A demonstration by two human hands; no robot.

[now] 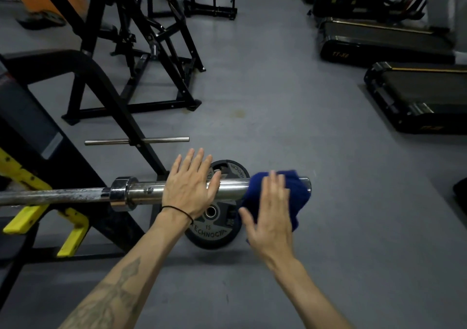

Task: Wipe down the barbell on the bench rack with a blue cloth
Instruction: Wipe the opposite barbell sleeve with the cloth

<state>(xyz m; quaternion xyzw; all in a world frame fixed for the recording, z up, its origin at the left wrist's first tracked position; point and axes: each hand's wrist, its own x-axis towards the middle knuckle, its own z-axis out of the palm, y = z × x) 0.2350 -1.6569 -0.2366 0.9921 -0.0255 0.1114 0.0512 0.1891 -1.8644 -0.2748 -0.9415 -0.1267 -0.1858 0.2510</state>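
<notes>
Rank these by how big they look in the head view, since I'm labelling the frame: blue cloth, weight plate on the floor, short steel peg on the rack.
1. Weight plate, partly hidden.
2. Blue cloth, close behind it.
3. Steel peg, long but thin.

Left hand [188, 186] lies flat, fingers [194, 159] straight, on the barbell [141, 192] sleeve. Right hand [269, 217], blurred, presses a blue cloth [297, 195] draped over the sleeve's end. A weight plate [214, 232] stands on the floor [303, 126] below.
</notes>
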